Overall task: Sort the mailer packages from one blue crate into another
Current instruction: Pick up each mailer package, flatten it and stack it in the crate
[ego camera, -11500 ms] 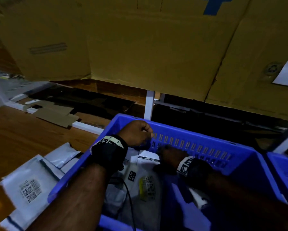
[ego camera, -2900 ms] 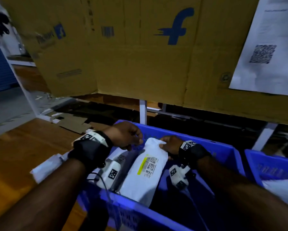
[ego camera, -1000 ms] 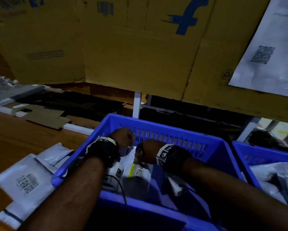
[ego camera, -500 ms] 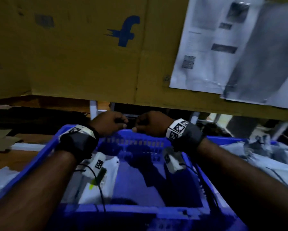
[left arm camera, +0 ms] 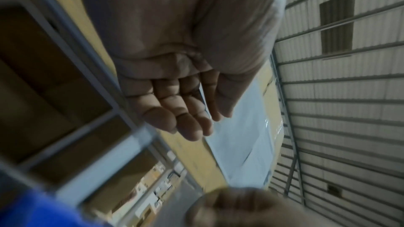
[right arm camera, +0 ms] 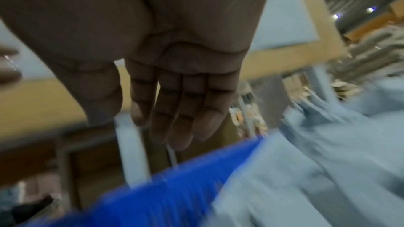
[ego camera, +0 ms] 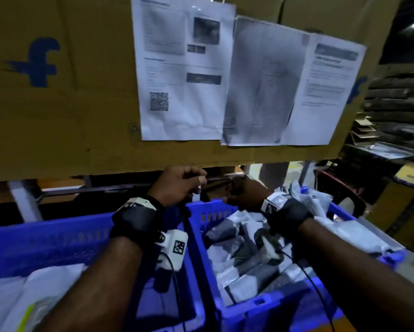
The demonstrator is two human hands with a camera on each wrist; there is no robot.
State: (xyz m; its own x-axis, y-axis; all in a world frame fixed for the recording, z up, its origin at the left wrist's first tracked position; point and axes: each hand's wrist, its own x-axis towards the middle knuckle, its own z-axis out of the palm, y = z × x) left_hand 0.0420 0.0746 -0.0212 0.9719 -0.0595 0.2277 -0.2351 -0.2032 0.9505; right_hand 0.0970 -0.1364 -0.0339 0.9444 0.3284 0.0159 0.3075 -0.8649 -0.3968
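Blue crates (ego camera: 45,238) sit side by side; left hand (ego camera: 178,188) and right hand (ego camera: 245,194) hover above, fingers (left arm camera: 174,110) loosely curled, empty.

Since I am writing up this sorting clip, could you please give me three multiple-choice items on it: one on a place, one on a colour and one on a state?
1. Where is the big heap of mailers?
A. on the floor
B. in the right crate
C. on a shelf

2. What colour is the right crate?
A. red
B. green
C. blue

3. What do the left hand and right hand hold?
A. nothing
B. one mailer each
C. a carton between them

Key: 1 B, the head view shows the mailers piled in the right crate; 2 C, its walls and rim are blue; 3 A, both wrist views show bare palms and loose fingers.
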